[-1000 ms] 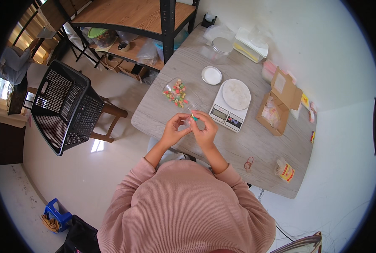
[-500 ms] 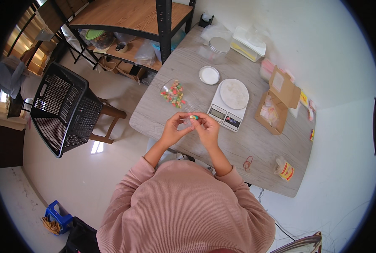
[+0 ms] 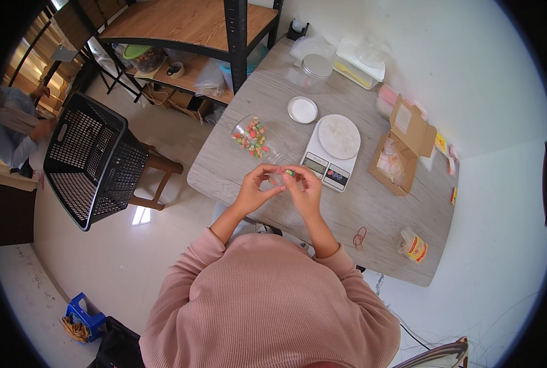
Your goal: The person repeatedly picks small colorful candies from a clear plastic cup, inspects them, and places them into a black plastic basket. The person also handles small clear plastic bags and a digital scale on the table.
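Observation:
Above the near edge of the table, my left hand (image 3: 254, 187) and my right hand (image 3: 304, 190) meet with fingertips pinched together. Between them is what looks like a small clear plastic bag (image 3: 276, 180), partly hidden by the fingers. A small multicoloured piece (image 3: 289, 173) shows at my right fingertips; its exact kind is too small to make out. Just beyond my hands, a clear jar (image 3: 275, 142) lies on its side with several red, green, orange and cream pieces (image 3: 252, 138) inside. A white kitchen scale (image 3: 315, 149) stands to the right, its round plate bare.
A round white lid (image 3: 302, 110) and a silver-lidded jar (image 3: 316, 66) sit farther back. At right stand an open cardboard box (image 3: 396, 175), red rubber bands (image 3: 359, 238) and a small bag (image 3: 414, 246). Leftward are a black basket (image 3: 95, 153) on a stool and another person (image 3: 16, 132).
My hands have shifted slightly to the right, and the multicoloured piece has moved with my right fingertips. At the far left, the other person's arms have come forward near the basket.

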Tool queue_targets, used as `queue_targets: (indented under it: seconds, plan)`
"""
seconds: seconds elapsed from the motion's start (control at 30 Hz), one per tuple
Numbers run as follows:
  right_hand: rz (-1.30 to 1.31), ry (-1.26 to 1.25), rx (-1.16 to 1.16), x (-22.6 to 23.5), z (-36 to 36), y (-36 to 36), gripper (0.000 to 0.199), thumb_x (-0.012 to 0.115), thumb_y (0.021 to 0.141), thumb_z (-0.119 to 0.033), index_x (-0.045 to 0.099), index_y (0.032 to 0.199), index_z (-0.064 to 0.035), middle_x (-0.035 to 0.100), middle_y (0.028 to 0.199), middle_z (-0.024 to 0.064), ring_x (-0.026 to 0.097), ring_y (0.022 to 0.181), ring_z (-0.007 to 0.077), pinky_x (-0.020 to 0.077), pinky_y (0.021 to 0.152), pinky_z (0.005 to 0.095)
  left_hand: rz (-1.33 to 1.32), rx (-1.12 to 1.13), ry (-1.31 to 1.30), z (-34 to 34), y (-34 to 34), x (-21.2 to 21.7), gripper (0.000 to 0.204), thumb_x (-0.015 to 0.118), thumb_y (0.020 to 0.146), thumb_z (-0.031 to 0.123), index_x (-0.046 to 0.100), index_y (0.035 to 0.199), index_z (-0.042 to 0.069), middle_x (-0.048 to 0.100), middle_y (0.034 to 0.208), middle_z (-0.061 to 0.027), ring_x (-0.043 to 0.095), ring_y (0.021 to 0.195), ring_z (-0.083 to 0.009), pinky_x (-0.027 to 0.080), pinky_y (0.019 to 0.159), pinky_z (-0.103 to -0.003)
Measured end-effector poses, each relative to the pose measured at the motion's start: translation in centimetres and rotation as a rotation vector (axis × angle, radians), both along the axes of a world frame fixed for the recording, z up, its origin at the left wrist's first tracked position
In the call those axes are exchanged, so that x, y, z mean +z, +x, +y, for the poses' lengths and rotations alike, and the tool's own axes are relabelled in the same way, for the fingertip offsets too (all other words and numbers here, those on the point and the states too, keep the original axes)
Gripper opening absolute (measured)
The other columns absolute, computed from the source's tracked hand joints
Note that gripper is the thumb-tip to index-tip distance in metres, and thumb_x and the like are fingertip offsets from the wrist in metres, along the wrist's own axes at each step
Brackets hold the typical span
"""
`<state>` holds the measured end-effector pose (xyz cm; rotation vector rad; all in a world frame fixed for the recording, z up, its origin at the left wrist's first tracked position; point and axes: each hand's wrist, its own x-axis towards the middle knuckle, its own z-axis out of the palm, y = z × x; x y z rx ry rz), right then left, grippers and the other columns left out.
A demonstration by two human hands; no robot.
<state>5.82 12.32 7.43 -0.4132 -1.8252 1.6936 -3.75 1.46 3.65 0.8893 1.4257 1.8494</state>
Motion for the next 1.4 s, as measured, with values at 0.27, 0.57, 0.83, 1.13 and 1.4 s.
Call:
queue_targets:
  seconds: [0.27, 0.57, 0.83, 1.13, 1.4]
  plan:
    - [-0.033, 0.500, -0.006, 1.0, 0.9, 0.5, 0.022, 0.063, 0.072, -0.002, 0.066, 0.094, -0.0042, 0.062, 0.104, 0.0107, 0.059, 0.090, 0.0227, 0.0450, 0.079, 0.0306, 0.006, -0.014, 0.022, 0.1, -0.2, -0.2, 0.044, 0.069, 0.073, -0.002, 0.051, 0.113, 0.003, 0.055, 0.109, -0.0074, 0.052, 0.102, -0.0150, 0.043, 0.082, -0.031]
    - [-0.300, 0.410, -0.033, -5.9, 2.2, -0.7, 0.022, 0.061, 0.075, -0.004, 0.062, 0.096, -0.0027, 0.060, 0.098, 0.0150, 0.059, 0.083, 0.0302, 0.0473, 0.072, 0.0364, 0.078, 0.103, -0.068, -4.4, -1.6, -0.6, 0.042, 0.072, 0.072, 0.002, 0.054, 0.110, 0.005, 0.059, 0.107, -0.0064, 0.053, 0.103, -0.0156, 0.041, 0.086, -0.030]
    - [-0.324, 0.812, 0.018, -8.7, 1.9, -7.2, 0.037, 0.061, 0.074, -0.004, 0.053, 0.110, -0.0029, 0.055, 0.104, 0.0182, 0.055, 0.092, 0.0348, 0.0466, 0.078, 0.0402, 0.284, 0.348, -0.222, -5.7, -5.4, -2.0, 0.033, 0.072, 0.073, 0.008, 0.059, 0.103, 0.005, 0.062, 0.106, -0.0057, 0.056, 0.099, -0.0145, 0.039, 0.088, -0.029]
    - [-0.473, 0.770, 0.065, -9.0, 2.2, -9.1, 0.015, 0.054, 0.079, -0.010, 0.053, 0.094, -0.0070, 0.053, 0.090, 0.0143, 0.055, 0.083, 0.0354, 0.0453, 0.066, 0.0442, 0.152, 0.289, -0.190, -3.6, -3.9, -3.9, 0.034, 0.072, 0.073, 0.005, 0.058, 0.104, 0.004, 0.051, 0.126, -0.0094, 0.054, 0.105, -0.0175, 0.045, 0.083, -0.028]
    - [-0.475, 0.750, 0.018, -8.5, 1.9, -9.1, 0.015, 0.056, 0.076, -0.009, 0.054, 0.090, -0.0062, 0.054, 0.089, 0.0147, 0.055, 0.081, 0.0360, 0.0451, 0.066, 0.0442, 0.026, 0.192, -0.106, -3.1, -4.1, -4.4, 0.035, 0.069, 0.075, -0.002, 0.055, 0.107, 0.001, 0.038, 0.137, -0.0136, 0.049, 0.115, -0.0210, 0.045, 0.089, -0.032]
